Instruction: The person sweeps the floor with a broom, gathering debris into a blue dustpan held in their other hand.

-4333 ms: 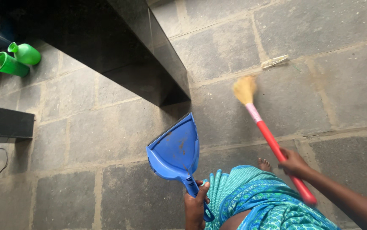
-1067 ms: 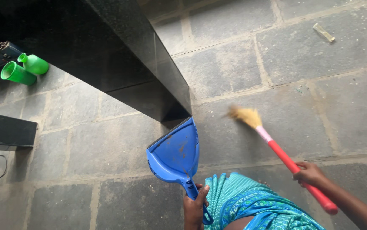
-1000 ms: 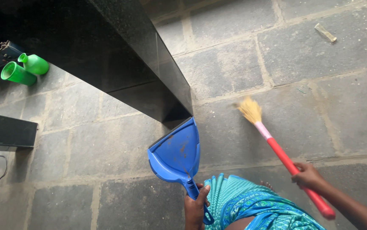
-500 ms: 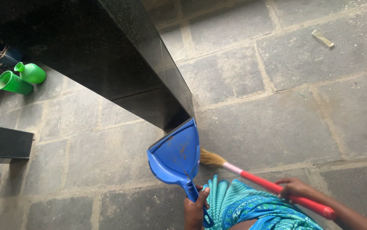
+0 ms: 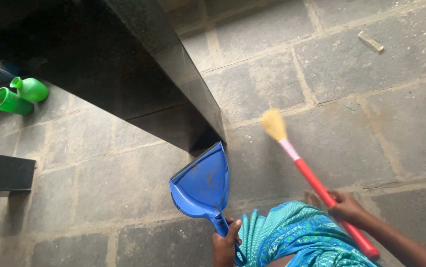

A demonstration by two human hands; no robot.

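Swinging back out: right hand [image 5: 347, 209] clenched on the red-handled broom [image 5: 311, 178], bristles now blurred over the grey floor [image 5: 321, 69] w/ the tip well clear of the blue dustpan [image 5: 202, 183]; half a sec ago they were tucked right beside its lip. Reads as a fresh stroke under way, not a scoop. Left hand [image 5: 224, 244] grips the dustpan handle, pan tilted near the black worktop [image 5: 139, 64] corner. Green cups [image 5: 18, 95] sit far left; pale scrap [image 5: 371, 42] lies unswept, top right.

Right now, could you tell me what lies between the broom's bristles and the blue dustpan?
Only bare grey stone floor between bristles and dustpan, in the head view.
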